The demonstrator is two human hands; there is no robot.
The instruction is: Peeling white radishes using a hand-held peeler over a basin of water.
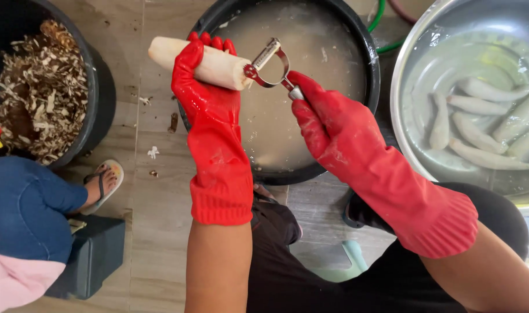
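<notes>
Your left hand (203, 75) grips the peeled root (209, 65); your right hand (319, 116) grips the peeler (270, 66) above the black basin (371, 64); wet gloves may slip.

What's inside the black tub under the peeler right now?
The black tub holds cloudy grey-brown water with small floating flecks. Its murk hides anything below; the left hand covers one edge.
</notes>
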